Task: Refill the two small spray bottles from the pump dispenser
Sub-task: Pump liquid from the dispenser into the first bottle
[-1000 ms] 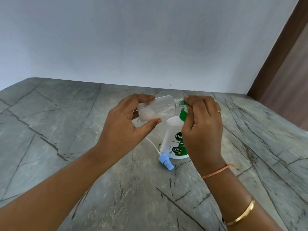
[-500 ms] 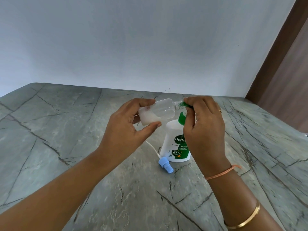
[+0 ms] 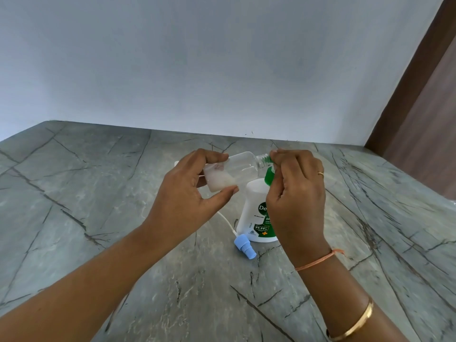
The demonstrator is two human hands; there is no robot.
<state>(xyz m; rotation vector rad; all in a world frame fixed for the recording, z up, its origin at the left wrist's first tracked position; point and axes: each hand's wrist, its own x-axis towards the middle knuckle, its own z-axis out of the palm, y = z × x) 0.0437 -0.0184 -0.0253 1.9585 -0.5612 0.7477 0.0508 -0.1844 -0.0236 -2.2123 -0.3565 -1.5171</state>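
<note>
Dispenser (image 3: 254,211) on veined countertop (image 3: 98,218), pale wall (image 3: 222,58)

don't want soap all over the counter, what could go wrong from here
The small bottle, held nearly level in the left hand, meets the green pump nozzle only at its narrow mouth; a slip could send soap onto the counter. A hard press by the right hand might tip the dispenser. The blue spray cap lies loose by its base and could get knocked away.
</note>
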